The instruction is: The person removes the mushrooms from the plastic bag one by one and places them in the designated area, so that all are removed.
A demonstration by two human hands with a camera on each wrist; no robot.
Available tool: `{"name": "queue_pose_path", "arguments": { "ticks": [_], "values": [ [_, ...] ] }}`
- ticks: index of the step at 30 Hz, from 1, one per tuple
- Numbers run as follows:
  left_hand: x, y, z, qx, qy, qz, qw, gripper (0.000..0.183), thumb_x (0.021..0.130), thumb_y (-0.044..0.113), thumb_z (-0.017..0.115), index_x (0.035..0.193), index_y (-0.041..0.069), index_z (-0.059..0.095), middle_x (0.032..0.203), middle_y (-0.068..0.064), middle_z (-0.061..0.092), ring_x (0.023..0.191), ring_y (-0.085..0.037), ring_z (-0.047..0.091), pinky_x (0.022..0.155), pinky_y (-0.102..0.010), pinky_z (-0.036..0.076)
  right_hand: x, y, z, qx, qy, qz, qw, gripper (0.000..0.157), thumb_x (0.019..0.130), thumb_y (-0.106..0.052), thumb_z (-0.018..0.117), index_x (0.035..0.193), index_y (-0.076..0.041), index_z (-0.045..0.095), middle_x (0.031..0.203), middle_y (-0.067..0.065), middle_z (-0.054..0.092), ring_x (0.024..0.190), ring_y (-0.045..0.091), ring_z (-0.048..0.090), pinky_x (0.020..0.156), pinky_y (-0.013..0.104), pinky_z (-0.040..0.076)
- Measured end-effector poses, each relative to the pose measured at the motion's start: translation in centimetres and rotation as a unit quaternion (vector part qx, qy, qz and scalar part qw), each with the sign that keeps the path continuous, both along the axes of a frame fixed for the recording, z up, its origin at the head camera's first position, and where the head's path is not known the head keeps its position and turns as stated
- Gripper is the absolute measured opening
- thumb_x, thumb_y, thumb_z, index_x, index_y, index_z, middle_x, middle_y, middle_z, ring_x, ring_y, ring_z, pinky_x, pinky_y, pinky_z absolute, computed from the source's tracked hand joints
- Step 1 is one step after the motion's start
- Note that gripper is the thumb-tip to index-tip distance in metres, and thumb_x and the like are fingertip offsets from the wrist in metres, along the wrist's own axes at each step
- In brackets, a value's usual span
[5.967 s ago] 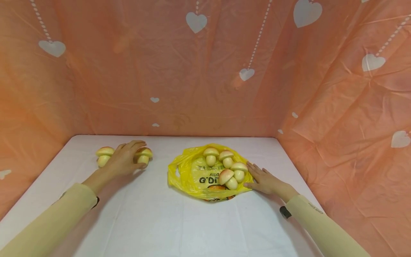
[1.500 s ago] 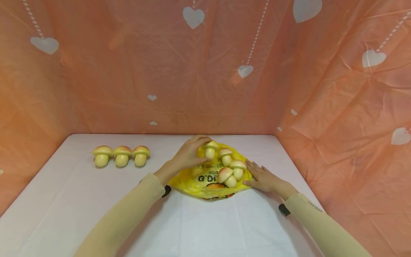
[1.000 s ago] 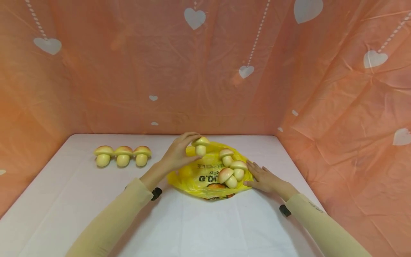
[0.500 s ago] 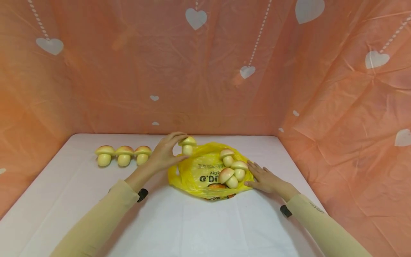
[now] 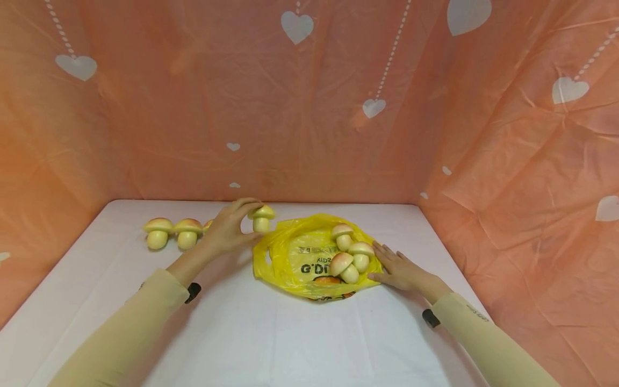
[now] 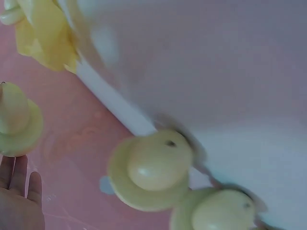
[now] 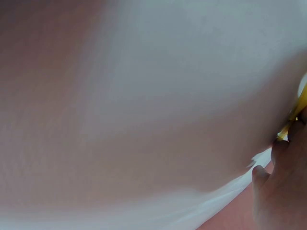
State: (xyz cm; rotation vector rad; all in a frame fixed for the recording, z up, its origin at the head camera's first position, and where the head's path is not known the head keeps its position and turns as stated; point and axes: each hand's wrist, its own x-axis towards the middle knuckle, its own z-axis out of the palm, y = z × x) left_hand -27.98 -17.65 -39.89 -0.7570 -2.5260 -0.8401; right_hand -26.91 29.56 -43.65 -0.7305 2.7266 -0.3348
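Note:
My left hand (image 5: pixel 228 227) pinches a toy mushroom (image 5: pixel 261 219) with a yellow-green cap between thumb and fingers, upright just off the left end of a yellow plastic bag (image 5: pixel 280 277). In the left wrist view the same mushroom (image 6: pixel 19 117) shows at the left edge by the fingertips. My right hand (image 5: pixel 403 271) rests with straight fingers at the bag's right edge. Three mushrooms lie on the bag's right part, among them a pink-capped mushroom (image 5: pixel 344 267). Behind my left hand stands a row of mushrooms, with one mushroom (image 5: pixel 158 233) at its left end; the rightmost is mostly hidden.
A white cloth covers the table (image 5: pixel 309 344). An orange curtain (image 5: pixel 309 134) with white hearts rises along the back and both sides. The bag lies flattened with its mouth spread, printed letters showing inside and a handle loop at its left.
Since six seconds ago a third mushroom stands in the left row. My left hand has lifted another mushroom off the bag and carried it left. The right hand stays at the bag's edge.

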Motion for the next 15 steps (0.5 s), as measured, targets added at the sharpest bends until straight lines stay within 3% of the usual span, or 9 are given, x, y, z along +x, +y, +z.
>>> {"name": "queue_pose_path", "arguments": {
  "ticks": [6, 15],
  "values": [
    [-0.3, -1.8, -0.4, -0.027, -0.003, 0.01, 0.9996, 0.071, 0.081, 0.013, 0.09, 0.143, 0.003, 0.058, 0.145, -0.017, 0.054, 0.129, -0.042, 0.054, 0.106, -0.063, 0.043, 0.0, 0.1, -0.1, -0.002, 0.0, 0.0, 1.0, 0.091, 0.105, -0.053, 0.054, 0.164, 0.003, 0.015, 0.172, 0.023, 0.01, 0.157, 0.046, 0.009, 0.124, 0.067, 0.009],
    [-0.6, -3.0, -0.8, -0.068, -0.01, 0.01, 0.9976, 0.064, 0.079, 0.014, 0.091, 0.135, 0.0, 0.064, 0.14, -0.02, 0.058, 0.128, -0.043, 0.054, 0.107, -0.063, 0.042, 0.0, 0.0, -0.1, 0.001, -0.001, -0.004, 1.0, 0.091, 0.105, -0.054, 0.054, 0.164, 0.002, 0.014, 0.172, 0.022, 0.01, 0.158, 0.045, 0.008, 0.125, 0.066, 0.008]
  ]
}}
